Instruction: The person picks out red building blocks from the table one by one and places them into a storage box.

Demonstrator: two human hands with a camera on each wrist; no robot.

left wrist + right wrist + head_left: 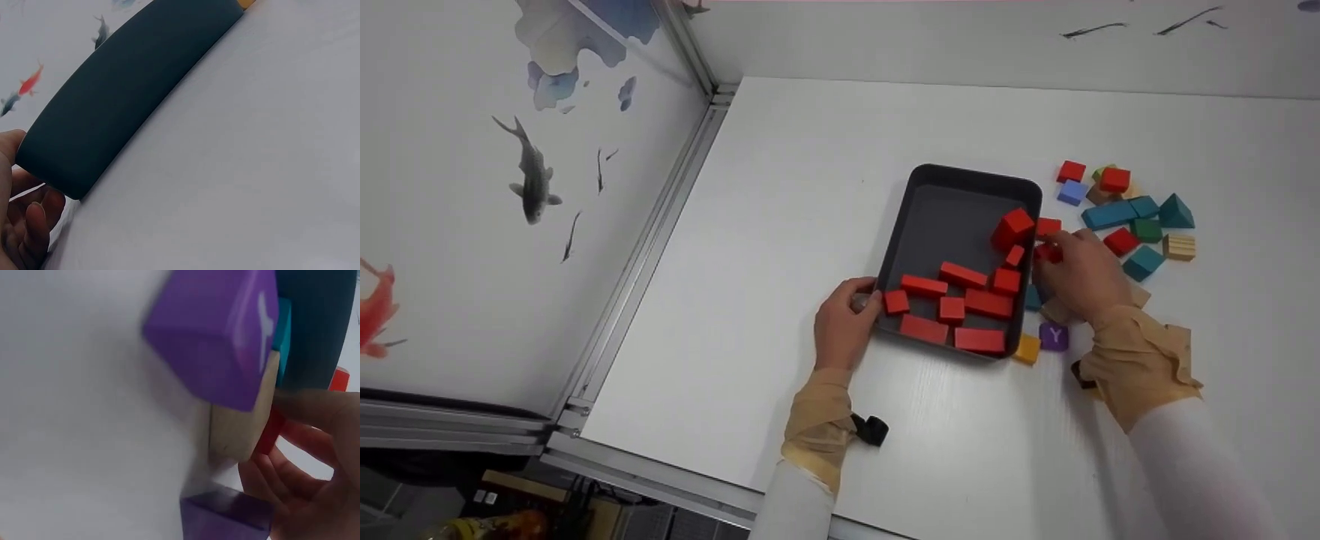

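Surface: white surface [780, 225], fish-painted wall beside us.
Left grip: our left hand [844, 322] curls round the dark rectangular plastic tray [952, 176] corner.
Right grip: our right hand [1080, 274] pinches a small red wooden block [1048, 253] just outside the tray's rim.
Done: about ten red wooden blocks [986, 302] lie in the tray.
Left: four loose red wooden blocks [1120, 241] beyond our right grip, among mixed coloured wooden blocks [1110, 215].
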